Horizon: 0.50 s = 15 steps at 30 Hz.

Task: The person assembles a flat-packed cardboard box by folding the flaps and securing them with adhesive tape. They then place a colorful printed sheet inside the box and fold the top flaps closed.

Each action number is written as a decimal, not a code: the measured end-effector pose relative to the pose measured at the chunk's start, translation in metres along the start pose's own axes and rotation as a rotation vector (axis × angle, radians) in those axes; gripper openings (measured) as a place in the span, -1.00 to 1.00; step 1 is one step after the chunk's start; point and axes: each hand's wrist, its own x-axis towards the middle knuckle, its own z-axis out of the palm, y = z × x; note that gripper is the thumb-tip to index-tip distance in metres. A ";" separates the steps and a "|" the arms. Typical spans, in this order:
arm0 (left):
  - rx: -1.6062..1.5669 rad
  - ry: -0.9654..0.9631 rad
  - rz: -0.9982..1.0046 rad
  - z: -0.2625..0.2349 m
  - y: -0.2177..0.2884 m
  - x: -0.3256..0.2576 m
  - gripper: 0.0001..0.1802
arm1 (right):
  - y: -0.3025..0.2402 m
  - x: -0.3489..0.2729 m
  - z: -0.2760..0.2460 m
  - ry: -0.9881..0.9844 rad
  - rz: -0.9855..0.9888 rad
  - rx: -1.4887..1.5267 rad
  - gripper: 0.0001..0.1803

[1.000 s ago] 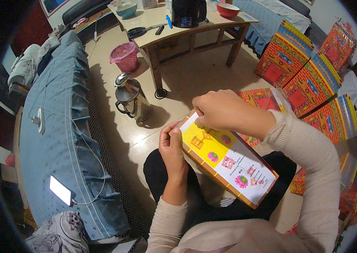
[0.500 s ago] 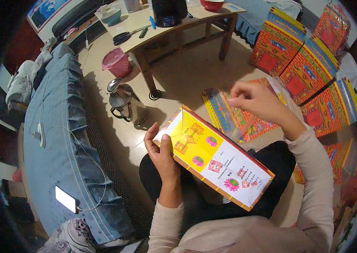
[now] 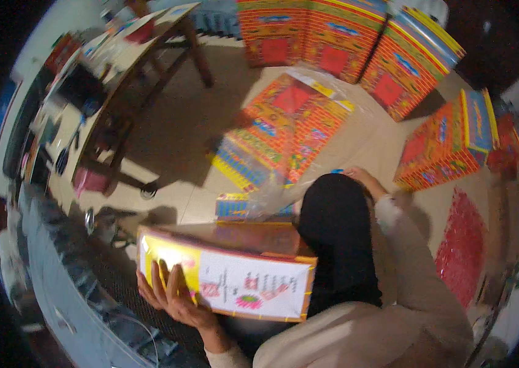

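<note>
A long cardboard box (image 3: 278, 285), white and yellow with pink flowers on its upper face, lies tilted across my lap. My left hand (image 3: 176, 300) supports it at the left end, fingers spread over the yellow part. Beyond my right knee, my right hand (image 3: 362, 179) reaches low toward the floor. At its fingertips is a small blue thing (image 3: 336, 171), too blurred to name. The knee partly hides that hand, so its grip is unclear. On the floor ahead lies a flat brick-patterned carton (image 3: 284, 132) with clear plastic film (image 3: 268, 199) over its near end.
Several brick-patterned cartons stand at the back, among them a middle one (image 3: 339, 40). Another carton (image 3: 440, 147) stands at the right, near a red sheet (image 3: 460, 251). A wooden table (image 3: 149, 46) and a pink basket (image 3: 92, 181) are at the left, beside a blue-covered seat (image 3: 57, 264).
The view has swung right. The box has turned and tipped in my left hand, whose fingers now spread over its face. My right hand has gone from above the flat carton to beyond my right knee.
</note>
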 end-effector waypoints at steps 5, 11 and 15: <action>-0.123 0.022 0.015 0.018 0.028 -0.014 -0.37 | 0.183 0.043 -0.086 0.100 -0.205 -0.617 -0.72; -0.320 -0.006 0.047 0.016 0.049 -0.017 -0.31 | 0.258 0.055 -0.073 0.336 -0.075 -0.270 -0.68; -0.139 -0.114 0.144 -0.013 0.045 -0.020 -0.26 | 0.222 0.072 -0.018 0.199 0.005 0.002 -0.65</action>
